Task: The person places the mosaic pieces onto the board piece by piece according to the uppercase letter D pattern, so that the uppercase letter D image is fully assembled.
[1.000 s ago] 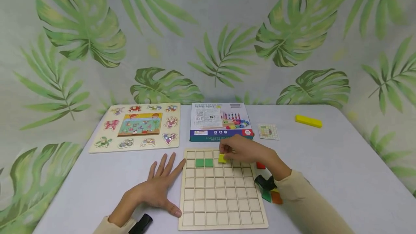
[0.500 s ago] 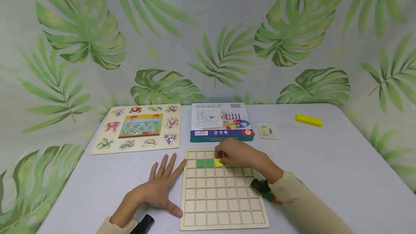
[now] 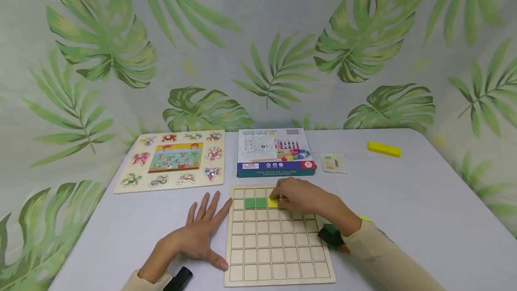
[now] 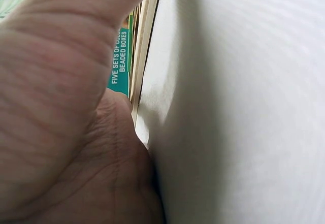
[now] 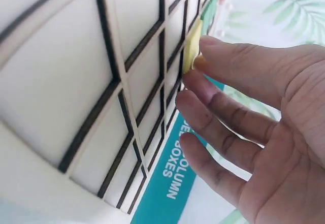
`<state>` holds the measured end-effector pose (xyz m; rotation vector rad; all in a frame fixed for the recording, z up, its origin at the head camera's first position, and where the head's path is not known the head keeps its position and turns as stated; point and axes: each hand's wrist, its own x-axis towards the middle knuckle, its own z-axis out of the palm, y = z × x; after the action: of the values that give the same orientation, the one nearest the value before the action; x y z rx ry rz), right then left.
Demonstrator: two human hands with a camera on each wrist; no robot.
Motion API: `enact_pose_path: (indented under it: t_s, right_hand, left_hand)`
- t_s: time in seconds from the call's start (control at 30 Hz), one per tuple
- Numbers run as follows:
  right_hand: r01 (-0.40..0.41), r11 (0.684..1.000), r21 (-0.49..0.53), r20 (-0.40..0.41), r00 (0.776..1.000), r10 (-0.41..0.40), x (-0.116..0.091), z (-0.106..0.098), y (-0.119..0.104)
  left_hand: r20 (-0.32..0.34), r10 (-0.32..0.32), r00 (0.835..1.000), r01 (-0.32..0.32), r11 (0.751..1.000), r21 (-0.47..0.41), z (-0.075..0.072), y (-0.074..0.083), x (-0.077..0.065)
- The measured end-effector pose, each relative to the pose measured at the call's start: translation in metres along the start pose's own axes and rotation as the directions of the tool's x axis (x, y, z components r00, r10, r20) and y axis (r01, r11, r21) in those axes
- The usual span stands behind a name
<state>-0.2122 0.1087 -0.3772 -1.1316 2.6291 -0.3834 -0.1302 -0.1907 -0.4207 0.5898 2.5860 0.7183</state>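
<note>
A wooden grid board point(image 3: 258, 253) lies in front of the person, with two green square tiles point(image 3: 250, 203) side by side in its second row. Just right of them is a yellow square tile point(image 3: 272, 202), which my right hand point(image 3: 300, 194) pinches at its edge between thumb and fingertips. In the right wrist view the yellow tile point(image 5: 192, 46) stands close against the grid, thumb point(image 5: 213, 46) at its side. My left hand point(image 3: 194, 237) rests with spread fingers left of the board, index fingertip and thumb at its left edge.
Behind the board lies a box of beads point(image 3: 276, 152), with an animal puzzle board point(image 3: 169, 160) to its left. A small pattern card point(image 3: 334, 163) and a yellow bar point(image 3: 383, 148) are at the right. Loose tiles point(image 3: 344, 249) lie partly hidden under the right forearm.
My right hand has moved the yellow tile a little left and down, from over the grid to the cell beside the green tiles. The left hand has stayed in place.
</note>
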Motion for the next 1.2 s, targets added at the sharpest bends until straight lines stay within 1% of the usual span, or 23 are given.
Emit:
enact_pose_path:
  t_s: [0.13, 0.3, 0.43, 0.53, 0.67, 0.8, 0.9, 1.03, 1.2]
  right_hand:
    - [0.034, 0.999, 0.019, -0.010, 0.999, -0.034, -0.010, -0.004, 0.004]
    - [0.015, 0.998, 0.068, -0.032, 0.999, -0.013, -0.030, -0.009, 0.015]
    - [0.005, 0.997, 0.083, -0.035, 0.999, -0.002, -0.048, -0.012, 0.028]
    - [-0.018, 0.996, 0.089, -0.039, 0.999, 0.022, -0.063, -0.014, 0.036]
    - [-0.073, 0.994, 0.077, -0.051, 0.996, 0.077, -0.082, -0.018, 0.043]
    - [-0.117, 0.991, 0.069, -0.058, 0.991, 0.121, -0.098, -0.021, 0.051]
    - [-0.155, 0.983, 0.096, -0.048, 0.986, 0.160, -0.106, -0.022, 0.055]
    - [-0.217, 0.968, 0.123, -0.010, 0.975, 0.220, -0.112, -0.020, 0.060]
    - [-0.222, 0.968, 0.119, 0.000, 0.975, 0.224, -0.114, -0.017, 0.065]
  left_hand:
    - [-0.001, -0.002, 1.000, 0.002, 1.000, 0.001, 0.001, -0.002, 0.000]
    - [0.013, -0.009, 1.000, 0.009, 1.000, 0.005, 0.000, -0.004, 0.002]
    - [0.024, -0.007, 1.000, 0.007, 1.000, 0.011, -0.001, -0.004, 0.002]
    - [0.018, -0.005, 1.000, 0.005, 1.000, 0.001, -0.002, -0.001, 0.000]
    - [0.021, -0.024, 0.999, 0.024, 0.999, 0.021, -0.002, 0.000, 0.000]
    - [0.022, -0.031, 0.999, 0.031, 0.999, 0.036, -0.005, 0.003, -0.001]
    - [0.018, -0.022, 1.000, 0.021, 0.999, 0.033, -0.009, 0.004, -0.002]
    - [0.016, -0.012, 1.000, 0.012, 1.000, 0.023, -0.009, 0.004, -0.002]
    - [0.017, -0.012, 1.000, 0.012, 1.000, 0.003, -0.005, 0.004, -0.001]
